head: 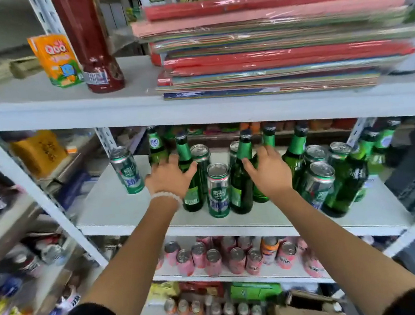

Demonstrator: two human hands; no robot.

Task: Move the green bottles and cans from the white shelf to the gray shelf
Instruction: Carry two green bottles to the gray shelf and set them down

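Step in hand: two green bottles are being reached for at once on the middle board of the white shelf (120, 210); this is judged from both hands stretched into the cluster.
Lone can: one green can (126, 170) stands apart at 9 o'clock of the left hand, untouched.
Left grip: the left hand (169, 175), a bead bracelet (166, 197) at its wrist, is spread wide with fingers nearly straight; nothing is held yet, and the thumb lies against the left bottle (190, 176).
Middle can: a front can (218, 190) stands between the two hands and is best left unbumped as the bottles are lifted.
Right grip: the right hand (269, 170) is likewise spread and holds nothing; its thumb lies beside the right bottle (240, 177).
Advice: each bottle should be gripped around the body, not the neck, and lifted straight up, since neighbours stand touching and glass can topple.
Remaining stock: more bottles and cans (328, 172) crowd toward 3 o'clock of the right hand, so the task seems far from done.
Gray shelf: cannot be identified with certainty.
Top board: a juice carton (56, 61), a dark red bottle (91, 42) and stacked coloured sheets (279, 43) are carried.
Lower boards: pink cans (235, 255) are stored below.
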